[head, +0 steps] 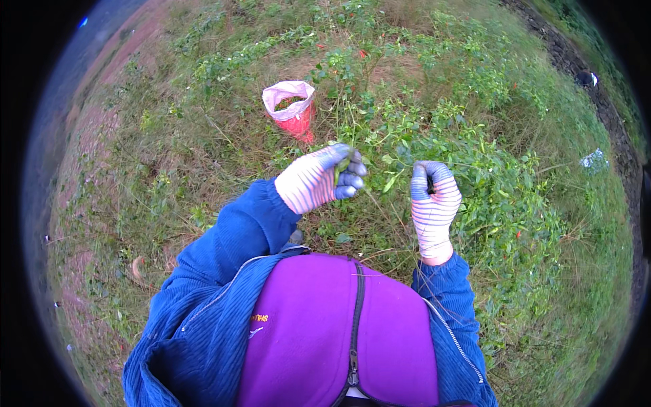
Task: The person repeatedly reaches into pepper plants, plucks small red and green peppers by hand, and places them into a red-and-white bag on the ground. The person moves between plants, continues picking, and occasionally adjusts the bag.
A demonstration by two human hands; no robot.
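My left hand [325,175], in a striped glove with grey-blue fingertips, is curled around green chili peppers [341,168] in the middle of the view. To its right my right hand [435,203], gloved alike, pinches thumb and forefinger together at the edge of a leafy pepper plant [457,147]; what lies between the fingertips is too small to tell. A slim pale-green pepper [390,182] hangs between the two hands. Beyond my left hand a red woven sack [297,124] stands with its pale rim rolled outward and green produce inside.
Pepper plants with a few red peppers [362,53] and dry grass surround me. A dark stony strip [564,48] curves along the right side, with a dark and white shape [587,79] on it. A pale bluish object [594,160] lies among the plants at far right.
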